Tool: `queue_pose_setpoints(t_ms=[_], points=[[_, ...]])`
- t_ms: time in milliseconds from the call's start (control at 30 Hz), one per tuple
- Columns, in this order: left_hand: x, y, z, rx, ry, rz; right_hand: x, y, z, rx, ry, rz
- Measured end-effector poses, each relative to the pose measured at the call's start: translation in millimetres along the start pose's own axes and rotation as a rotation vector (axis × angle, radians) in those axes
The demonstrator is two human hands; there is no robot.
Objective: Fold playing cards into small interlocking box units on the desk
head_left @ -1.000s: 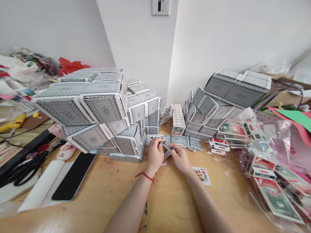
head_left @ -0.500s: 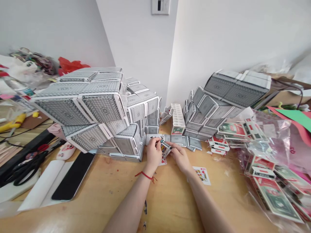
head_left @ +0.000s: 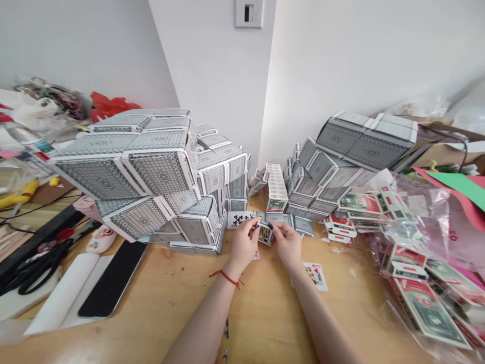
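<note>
Grey stacks (head_left: pixel 159 169) are set beyond, left and right. A colourful, white-edged card (head_left: pixel 265 234) is pinched by left hand (head_left: pixel 244 245) and right hand (head_left: pixel 289 246).

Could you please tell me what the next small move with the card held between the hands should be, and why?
Probably to press along the top edge of the card: the left hand and right hand pinch it from either side, and that edge looks folded over, so pressing could sharpen the crease.
</note>
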State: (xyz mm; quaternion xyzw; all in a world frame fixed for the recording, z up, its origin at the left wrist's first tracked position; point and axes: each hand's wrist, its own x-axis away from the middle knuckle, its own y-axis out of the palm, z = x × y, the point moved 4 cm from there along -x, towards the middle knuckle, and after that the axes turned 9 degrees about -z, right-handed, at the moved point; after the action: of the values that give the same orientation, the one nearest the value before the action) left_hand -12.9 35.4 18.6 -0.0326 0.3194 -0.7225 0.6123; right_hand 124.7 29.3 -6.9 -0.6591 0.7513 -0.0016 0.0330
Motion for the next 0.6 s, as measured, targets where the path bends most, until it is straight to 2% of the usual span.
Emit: queue_pose_setpoints(t_ms=[200, 300, 467, 600], points=[[4.3, 4.0, -3.2, -0.226, -0.012, 0.059, 4.2, 3.9, -6.2, 0.128, -0.044, -0.028], [4.2, 4.0, -3.9, -0.268, -0.034, 0.068, 4.9, 4.2, -6.7, 0.178, -0.048, -0.029], [3.4, -4.0, 2.1, -0.112, -0.026, 0.112, 4.1, 1.3, -5.3, 0.222, -0.045, -0.003], [1.5, -5.1, 11.8, -0.029, 0.043, 0.020, 6.8, 3.8, -10.0, 0.301, -0.107, -0.012]])
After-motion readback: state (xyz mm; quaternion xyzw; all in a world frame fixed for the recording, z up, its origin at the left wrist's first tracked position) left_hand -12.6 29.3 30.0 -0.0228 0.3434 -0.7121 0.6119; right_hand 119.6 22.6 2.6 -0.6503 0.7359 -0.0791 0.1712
